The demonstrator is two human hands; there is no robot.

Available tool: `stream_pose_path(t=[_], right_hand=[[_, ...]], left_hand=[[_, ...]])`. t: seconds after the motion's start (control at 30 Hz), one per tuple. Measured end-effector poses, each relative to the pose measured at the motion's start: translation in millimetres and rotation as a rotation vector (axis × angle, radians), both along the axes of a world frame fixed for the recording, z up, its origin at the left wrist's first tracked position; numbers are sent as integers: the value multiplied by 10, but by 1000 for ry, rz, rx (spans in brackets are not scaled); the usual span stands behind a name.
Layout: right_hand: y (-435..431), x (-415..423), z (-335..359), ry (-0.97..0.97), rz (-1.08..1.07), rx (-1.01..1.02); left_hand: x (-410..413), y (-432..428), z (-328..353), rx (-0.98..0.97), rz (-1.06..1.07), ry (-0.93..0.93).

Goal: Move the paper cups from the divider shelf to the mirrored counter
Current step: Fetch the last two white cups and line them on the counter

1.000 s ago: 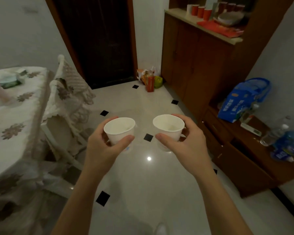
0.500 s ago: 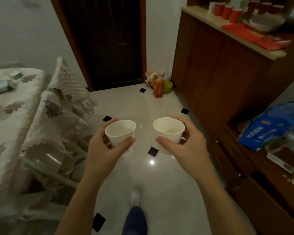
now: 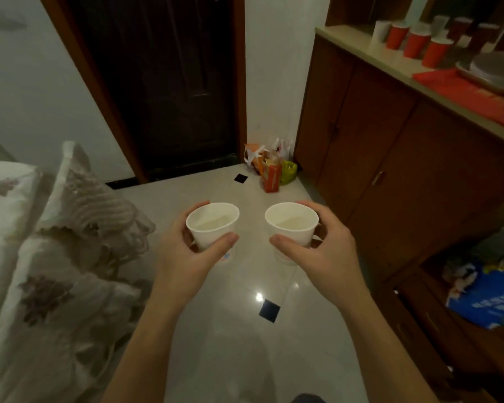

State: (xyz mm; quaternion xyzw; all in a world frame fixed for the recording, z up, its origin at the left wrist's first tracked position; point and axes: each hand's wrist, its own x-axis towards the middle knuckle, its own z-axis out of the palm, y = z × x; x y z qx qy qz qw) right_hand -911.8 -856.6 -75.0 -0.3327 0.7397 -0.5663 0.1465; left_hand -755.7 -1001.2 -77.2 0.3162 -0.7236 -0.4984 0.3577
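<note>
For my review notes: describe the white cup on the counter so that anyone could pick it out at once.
Look to the brown cabinet on the right, then its pale counter in the upper right. At the near end of the row of cups there stands the white cup, next to three red cups; it is the only white one on the counter.

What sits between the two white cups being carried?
Nothing. In the head view, only bare floor tile shows through the gap between the left cup and the right cup.
</note>
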Motion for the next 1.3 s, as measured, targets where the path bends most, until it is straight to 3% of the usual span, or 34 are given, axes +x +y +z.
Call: stream_pose_path(t=[0.3, 0.73, 1.3], right_hand=[[-1032, -1077, -163, -25, -1, -21], [-2600, -3351, 49, 47, 13, -68], [-4511, -5283, -196, 12, -47, -61]], left_hand=[[-1130, -1054, -123, 8, -50, -33], [-3283, -2550, 86, -61, -24, -20], [-5349, -4587, -128, -65, -123, 9]])
